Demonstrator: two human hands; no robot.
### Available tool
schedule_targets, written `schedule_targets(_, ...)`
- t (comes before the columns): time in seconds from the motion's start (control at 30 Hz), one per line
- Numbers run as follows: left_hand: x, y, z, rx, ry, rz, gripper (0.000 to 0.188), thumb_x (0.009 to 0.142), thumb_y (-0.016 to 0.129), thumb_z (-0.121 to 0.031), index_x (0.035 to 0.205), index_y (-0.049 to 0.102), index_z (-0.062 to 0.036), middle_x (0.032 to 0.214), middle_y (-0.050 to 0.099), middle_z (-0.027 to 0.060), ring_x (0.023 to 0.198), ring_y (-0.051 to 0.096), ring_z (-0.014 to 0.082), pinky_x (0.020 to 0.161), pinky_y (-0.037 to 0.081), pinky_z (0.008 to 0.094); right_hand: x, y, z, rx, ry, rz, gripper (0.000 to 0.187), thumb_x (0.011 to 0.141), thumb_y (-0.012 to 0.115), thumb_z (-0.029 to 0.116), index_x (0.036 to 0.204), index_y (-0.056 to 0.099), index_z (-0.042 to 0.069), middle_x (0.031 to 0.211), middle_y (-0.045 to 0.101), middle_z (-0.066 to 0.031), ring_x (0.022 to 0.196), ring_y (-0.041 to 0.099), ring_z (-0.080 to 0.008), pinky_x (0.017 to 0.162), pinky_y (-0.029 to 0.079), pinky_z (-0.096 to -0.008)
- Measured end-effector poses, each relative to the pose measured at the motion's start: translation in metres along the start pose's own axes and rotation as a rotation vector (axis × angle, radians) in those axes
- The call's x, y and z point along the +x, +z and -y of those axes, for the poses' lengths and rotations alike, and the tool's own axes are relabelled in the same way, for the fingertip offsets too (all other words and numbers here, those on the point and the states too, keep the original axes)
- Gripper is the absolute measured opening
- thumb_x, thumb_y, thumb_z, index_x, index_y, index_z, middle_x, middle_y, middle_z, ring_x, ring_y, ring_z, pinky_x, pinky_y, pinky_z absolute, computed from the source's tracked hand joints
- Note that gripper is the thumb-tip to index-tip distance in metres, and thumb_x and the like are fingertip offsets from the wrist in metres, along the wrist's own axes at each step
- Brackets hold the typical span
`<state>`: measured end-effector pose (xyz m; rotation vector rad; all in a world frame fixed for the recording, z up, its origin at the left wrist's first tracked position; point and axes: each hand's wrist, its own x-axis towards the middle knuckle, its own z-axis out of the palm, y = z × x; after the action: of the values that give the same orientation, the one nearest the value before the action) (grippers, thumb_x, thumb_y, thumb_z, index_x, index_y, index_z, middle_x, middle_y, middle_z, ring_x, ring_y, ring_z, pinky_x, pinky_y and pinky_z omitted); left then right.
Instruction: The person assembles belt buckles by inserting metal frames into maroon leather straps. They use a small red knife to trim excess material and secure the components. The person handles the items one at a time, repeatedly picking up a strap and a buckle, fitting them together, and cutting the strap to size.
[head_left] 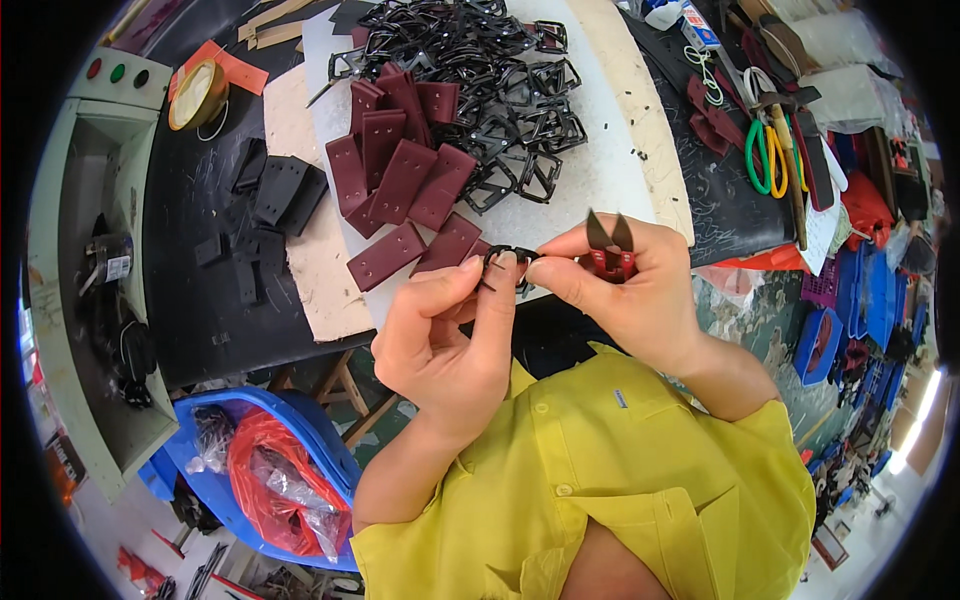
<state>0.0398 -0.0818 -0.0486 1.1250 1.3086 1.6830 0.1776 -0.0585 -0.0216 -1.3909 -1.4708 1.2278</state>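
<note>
Close in front of my chest, my left hand [440,345] pinches a black metal buckle [522,287] between thumb and fingers. From the other side, the thumb and forefinger of my right hand [650,300] close on the same buckle. Small snips [613,262] with red handles and dark blades rest in my right hand, blades pointing away from me. Just beyond my fingers lie maroon leather tabs [408,180] with punched holes, heaped loosely. Behind and right of them spreads a tangled pile of black buckles [480,70]. Parts of the held buckle are hidden by my fingertips.
Black leather tabs [290,192] lie left on the black tabletop [190,320], near a yellow bowl [198,95]. Scissors with green and yellow handles [765,160] lie at the right. A blue bin [335,450] holding a red bag stands below the table's left side.
</note>
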Motion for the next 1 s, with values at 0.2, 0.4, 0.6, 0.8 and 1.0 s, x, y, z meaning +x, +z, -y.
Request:
schedule_targets(0.2,-0.001,0.001,-0.004,0.006,-0.002,-0.036,0.014,0.074,0.065,0.013,0.083,0.056,0.0063,0.077,0.063,0.0140,0.070,0.066,0.0173,0.058,0.054,0.0226,0.004,0.001,-0.018,-0.362,-0.798,-0.128,0.020,0.065,0.074,0.003,0.082,0.064,-0.003,0.066,0.060,-0.0074,0.048,0.055,-0.0149,0.045,0.047,-0.0261)
schedule_targets(0.4,-0.012,-0.006,-0.001,-0.008,-0.025,-0.056,0.014,0.074,0.064,0.014,0.080,0.054,0.0060,0.076,0.061,0.0136,0.070,0.066,0.0186,0.058,0.054,0.0235,0.000,0.000,-0.017,-0.457,-0.884,0.002,0.029,0.063,0.071,0.000,0.089,0.062,-0.005,0.074,0.061,-0.0094,0.052,0.057,-0.0177,0.046,0.048,-0.0260)
schedule_targets(0.6,-0.026,-0.021,-0.008,-0.005,-0.188,-0.085,0.014,0.075,0.065,0.009,0.087,0.059,0.0070,0.082,0.065,0.0139,0.075,0.066,0.0162,0.064,0.053,0.0228,-0.002,0.005,-0.015,-0.676,-1.044,0.121,0.031,0.067,0.069,0.005,0.097,0.064,-0.001,0.092,0.064,-0.0128,0.055,0.058,-0.0136,0.046,0.047,-0.0238)
schedule_targets(0.8,-0.007,-0.062,-0.004,0.350,-0.032,0.046,0.016,0.074,0.064,0.006,0.090,0.066,0.0033,0.074,0.064,0.0098,0.057,0.055,0.0106,0.053,0.043,0.0202,0.003,-0.011,-0.020,-0.493,-0.764,0.005,0.028,0.070,0.067,0.000,0.098,0.065,0.000,0.087,0.063,-0.0112,0.058,0.059,-0.0160,0.049,0.048,-0.0241)
schedule_targets(1.0,-0.009,-0.064,0.009,0.882,0.344,0.153,0.032,0.060,0.082,-0.014,0.088,0.068,-0.0059,0.071,0.053,0.0039,0.060,0.047,0.0166,0.054,0.037,0.0261,0.000,-0.013,-0.011,0.075,-0.135,-0.008,0.016,0.084,0.062,0.004,0.099,0.064,0.000,0.079,0.062,-0.0061,0.058,0.053,-0.0055,0.049,0.041,-0.0176)
